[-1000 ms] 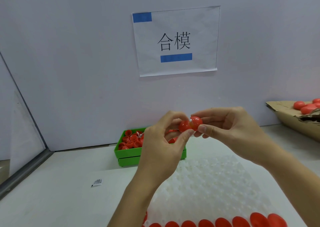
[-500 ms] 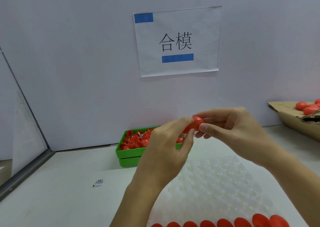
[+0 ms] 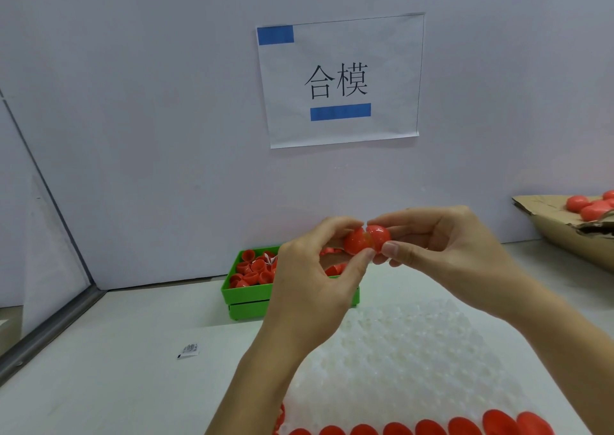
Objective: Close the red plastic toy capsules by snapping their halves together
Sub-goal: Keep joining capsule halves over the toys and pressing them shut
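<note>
Two red capsule halves meet in the air in front of me, forming one red capsule with a visible seam between the halves. My left hand pinches the left half between thumb and fingers. My right hand pinches the right half the same way. Behind my left hand stands a green bin holding several loose red capsule halves. A row of closed red capsules lies along the near edge of a white dimpled tray.
A cardboard box with several red capsules sits at the right edge. A small printed label lies on the white table at left. A paper sign hangs on the back wall. A metal frame edge runs along the left.
My left hand drew its half back out from over the right half; the two halves now sit side by side with the seam showing. Both hands stayed in about the same place.
</note>
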Demonstrator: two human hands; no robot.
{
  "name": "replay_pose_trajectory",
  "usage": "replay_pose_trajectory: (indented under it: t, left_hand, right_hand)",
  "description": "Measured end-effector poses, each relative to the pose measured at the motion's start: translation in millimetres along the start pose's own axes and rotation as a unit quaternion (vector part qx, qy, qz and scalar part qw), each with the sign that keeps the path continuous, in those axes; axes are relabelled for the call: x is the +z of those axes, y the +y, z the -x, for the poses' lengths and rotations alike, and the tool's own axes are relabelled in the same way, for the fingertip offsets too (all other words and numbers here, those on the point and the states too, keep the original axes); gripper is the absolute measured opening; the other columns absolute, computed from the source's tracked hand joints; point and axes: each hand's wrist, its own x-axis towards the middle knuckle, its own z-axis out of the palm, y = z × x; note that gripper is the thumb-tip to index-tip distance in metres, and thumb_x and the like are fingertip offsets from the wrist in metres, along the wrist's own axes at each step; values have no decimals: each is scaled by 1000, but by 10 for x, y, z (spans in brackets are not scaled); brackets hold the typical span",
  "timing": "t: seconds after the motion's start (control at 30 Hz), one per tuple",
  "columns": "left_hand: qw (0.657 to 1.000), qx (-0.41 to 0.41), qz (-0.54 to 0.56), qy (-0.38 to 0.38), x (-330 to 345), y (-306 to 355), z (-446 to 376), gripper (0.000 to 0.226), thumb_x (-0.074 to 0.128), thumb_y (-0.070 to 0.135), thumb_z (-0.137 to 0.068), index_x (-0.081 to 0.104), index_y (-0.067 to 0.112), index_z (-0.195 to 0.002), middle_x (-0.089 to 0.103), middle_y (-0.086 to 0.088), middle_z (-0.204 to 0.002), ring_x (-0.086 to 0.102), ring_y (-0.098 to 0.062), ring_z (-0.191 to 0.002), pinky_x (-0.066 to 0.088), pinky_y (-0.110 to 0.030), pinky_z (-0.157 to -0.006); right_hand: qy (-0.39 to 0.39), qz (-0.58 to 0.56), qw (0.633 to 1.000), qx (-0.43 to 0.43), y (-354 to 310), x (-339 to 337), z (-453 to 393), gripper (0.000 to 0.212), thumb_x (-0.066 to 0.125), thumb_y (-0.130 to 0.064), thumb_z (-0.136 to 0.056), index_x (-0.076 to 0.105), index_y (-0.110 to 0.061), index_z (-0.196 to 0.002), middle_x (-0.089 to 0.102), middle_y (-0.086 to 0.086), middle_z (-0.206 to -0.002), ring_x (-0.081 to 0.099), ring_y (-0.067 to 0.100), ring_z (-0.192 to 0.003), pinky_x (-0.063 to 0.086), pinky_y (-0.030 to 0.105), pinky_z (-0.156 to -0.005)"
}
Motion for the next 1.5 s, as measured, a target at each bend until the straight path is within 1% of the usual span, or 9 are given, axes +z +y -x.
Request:
replay_pose_trajectory:
  t: [0.17,0.27,0.4,0.7,0.97,1.07,1.17,1.33,1.5]
  left_hand:
    - [999,28,-24,-17,-34,42,1,25,73,24,-85,64,35,-105,70,16,-93,69,0,-90,55,-13,-77]
    - [998,37,-53,-27,-39,35,1,20,70,25,-86,64,30,-105,68,15,-89,69,-4,-88,57,-17,-78]
    - [997,35,-60,-27,-48,37,-8,26,74,22,-86,63,32,-106,69,15,-93,68,0,-90,55,-12,-78]
    - [1000,5,15,-21,-56,37,-13,29,76,22,-82,66,31,-107,71,15,-94,70,-5,-90,56,-16,-77]
    - [992,56,-93,-58,-108,32,-23,18,70,23,-84,60,31,-97,64,17,-83,67,-4,-85,56,-13,-74]
    - [991,65,-105,-54,-106,25,-23,16,66,22,-84,62,32,-96,62,17,-83,66,-6,-83,58,-18,-72]
    - [991,69,-103,-40,-91,27,-19,18,64,23,-86,65,34,-101,65,16,-88,65,-4,-86,56,-14,-72]
    - [989,82,-119,-33,-66,27,-18,19,64,22,-91,73,22,-108,69,15,-96,65,-1,-90,56,-18,-75]
    - [977,132,-164,-23,-14,54,-24,24,62,14,-95,70,11,-118,72,4,-106,63,-1,-97,50,-10,-84]
  right_hand:
    - [2,-9,1000,-4,-21,15,2,23,71,-14,-78,74,-16,-101,78,2,-85,75,16,-78,54,17,-67]
    - [4,-14,1000,-6,-23,18,4,28,71,-20,-73,74,-16,-100,78,2,-86,75,16,-77,55,17,-68]
    - [-1,-6,1000,-5,0,18,1,27,72,-16,-75,74,-15,-102,78,2,-85,75,15,-77,55,17,-68]
    - [-5,-22,1000,-12,-25,21,9,29,72,-15,-74,73,-13,-102,78,2,-87,75,14,-80,55,15,-69]
    - [-7,-39,999,3,-10,32,14,29,73,-17,-72,74,-12,-101,78,3,-88,75,15,-80,56,17,-71]
    - [-5,-50,999,1,-11,45,15,29,73,-16,-72,74,-12,-101,78,4,-89,75,15,-81,56,17,-71]
    - [-3,-47,999,-5,-10,44,15,29,73,-17,-73,73,-13,-102,78,4,-90,75,16,-82,56,17,-71]
    - [2,-31,999,-17,-8,48,13,28,73,-23,-73,74,-19,-101,78,1,-89,75,16,-82,56,18,-71]
    - [39,-14,998,-39,-3,80,-1,23,71,-24,-76,76,-22,-98,78,-1,-84,76,15,-77,56,17,-66]
